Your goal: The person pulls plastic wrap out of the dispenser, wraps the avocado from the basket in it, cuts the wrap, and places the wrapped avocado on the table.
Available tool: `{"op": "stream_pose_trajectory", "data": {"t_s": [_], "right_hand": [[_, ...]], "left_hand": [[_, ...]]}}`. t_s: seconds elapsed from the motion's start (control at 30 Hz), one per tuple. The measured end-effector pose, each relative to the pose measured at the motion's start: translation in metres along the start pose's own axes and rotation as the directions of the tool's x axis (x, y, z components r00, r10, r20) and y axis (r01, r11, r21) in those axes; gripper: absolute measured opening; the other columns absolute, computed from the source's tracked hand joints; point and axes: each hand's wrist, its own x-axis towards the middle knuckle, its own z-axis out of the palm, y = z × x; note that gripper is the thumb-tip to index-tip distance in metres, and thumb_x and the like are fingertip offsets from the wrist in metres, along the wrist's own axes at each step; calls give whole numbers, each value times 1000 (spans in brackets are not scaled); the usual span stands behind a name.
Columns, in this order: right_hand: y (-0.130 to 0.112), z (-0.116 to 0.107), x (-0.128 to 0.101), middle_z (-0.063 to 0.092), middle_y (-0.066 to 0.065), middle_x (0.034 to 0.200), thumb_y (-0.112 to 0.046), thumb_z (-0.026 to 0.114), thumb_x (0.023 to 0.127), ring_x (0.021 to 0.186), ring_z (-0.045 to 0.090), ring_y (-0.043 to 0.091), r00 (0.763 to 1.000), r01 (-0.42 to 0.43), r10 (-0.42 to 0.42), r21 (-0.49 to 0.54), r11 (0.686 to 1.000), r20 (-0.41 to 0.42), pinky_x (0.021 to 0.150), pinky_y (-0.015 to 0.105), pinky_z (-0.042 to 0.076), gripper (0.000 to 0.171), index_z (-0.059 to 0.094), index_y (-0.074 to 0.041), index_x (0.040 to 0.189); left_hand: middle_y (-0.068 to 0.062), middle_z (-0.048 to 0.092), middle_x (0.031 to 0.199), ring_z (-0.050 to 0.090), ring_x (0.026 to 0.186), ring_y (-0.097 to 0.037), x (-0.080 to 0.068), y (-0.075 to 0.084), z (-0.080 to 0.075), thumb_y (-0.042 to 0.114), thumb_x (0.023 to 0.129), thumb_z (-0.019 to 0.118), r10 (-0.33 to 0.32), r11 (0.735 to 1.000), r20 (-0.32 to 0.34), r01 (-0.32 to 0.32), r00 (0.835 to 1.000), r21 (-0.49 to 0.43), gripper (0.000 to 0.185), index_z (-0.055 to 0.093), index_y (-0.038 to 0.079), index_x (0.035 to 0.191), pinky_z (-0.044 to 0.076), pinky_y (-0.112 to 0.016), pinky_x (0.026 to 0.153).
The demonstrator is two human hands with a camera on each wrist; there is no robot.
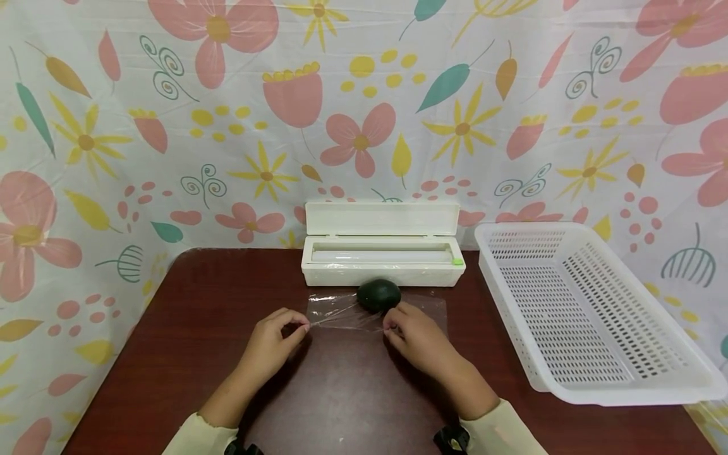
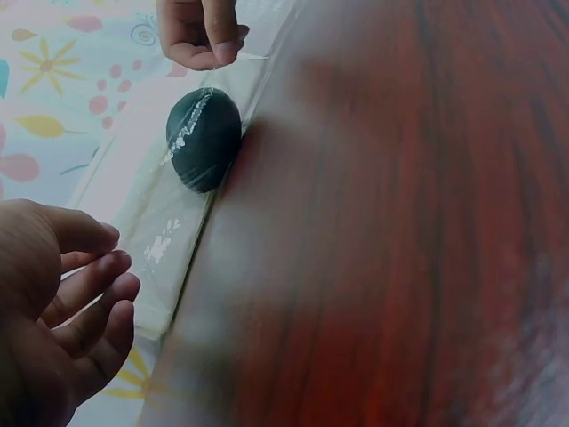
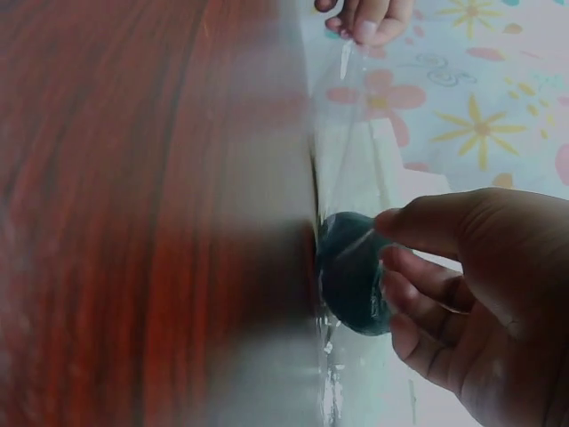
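Fingers [image 1: 297, 316] of the left hand [image 1: 267, 346] pinched a gathered corner of clear cling film [image 1: 334, 317], while thumb and fingertips of the right hand [image 1: 419, 338] pinched the film just beside a dark green avocado [image 1: 378, 294]. Film ran taut from the left hand toward the avocado, and a shiny crease crossed the fruit's surface. The avocado lay on its side on the tabletop [image 1: 341, 392], between the hands but much nearer the right one, directly in front of a white cling-film dispenser [image 1: 383, 275]. The dispenser's lid [image 1: 382, 219] stood open behind its long slot, with a small green slider [image 1: 457, 261] at the right end. Farther right sat a white perforated plastic basket [image 1: 514, 328]. Flower-printed sheeting [image 1: 359, 142] hung behind the tabletop.
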Motion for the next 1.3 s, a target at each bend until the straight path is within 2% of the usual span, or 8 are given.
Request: {"op": "stream_pose_trajectory", "data": {"t_s": [0.1,0.3,0.5,0.7,0.77,0.97,1.13,1.3], "right_hand": [[3,1,1,58,0,98,-10,79,86,90,57,16,997,24,-25,-10,1000,-73,78,34,52,16,64,-16,88],[7,2,4,60,14,123,-9,80,85,110,62,30,979,60,-61,-11,998,-195,91,44,53,18,63,-14,89],[7,2,9,59,15,140,-9,74,91,127,60,34,988,15,-9,40,999,-157,99,49,51,15,60,-12,94],[6,2,11,55,15,148,-11,67,97,136,54,33,995,-10,15,52,999,-95,107,49,47,11,56,-11,97],[7,1,12,56,15,146,-11,66,97,134,56,33,995,-4,7,39,999,-95,105,49,48,11,55,-11,98],[7,-2,18,61,13,138,-9,64,99,110,66,35,996,13,-14,-5,1000,-90,88,45,52,12,52,-10,101],[10,-6,21,62,11,134,-11,62,100,108,68,33,997,16,-16,0,1000,-74,79,42,53,10,52,-11,102],[14,-10,26,64,10,126,-12,62,100,104,69,27,996,38,-37,4,999,-82,76,39,53,8,54,-10,102]], "left_hand": [[11,68,89,64,86,-5,0,1,0,12,89,77,4,1000,-5,-4,1000,0,9,74,20,89,54,-27,80],[12,67,89,63,84,-6,0,2,1,11,89,77,11,1000,-24,-11,1000,3,7,75,18,90,54,-27,78],[12,66,90,61,84,-6,-1,0,2,11,88,77,14,1000,-45,-13,999,5,9,74,19,90,53,-27,77],[12,66,90,61,83,-8,-3,-2,4,10,87,78,32,999,-74,-31,997,10,11,74,19,89,51,-27,75],[11,66,90,62,83,-8,-2,-2,4,9,87,78,43,999,-85,-42,995,13,10,74,18,89,52,-28,75],[10,67,93,62,85,-9,1,1,4,13,91,75,44,999,-110,-42,993,22,6,74,19,91,52,-27,74],[7,67,95,60,85,-11,6,3,2,17,94,73,33,999,-118,-31,993,19,3,75,15,95,49,-24,71],[6,65,97,58,85,-9,12,4,1,18,96,71,-11,1000,-105,9,994,-16,6,74,14,99,49,-23,71]]}}
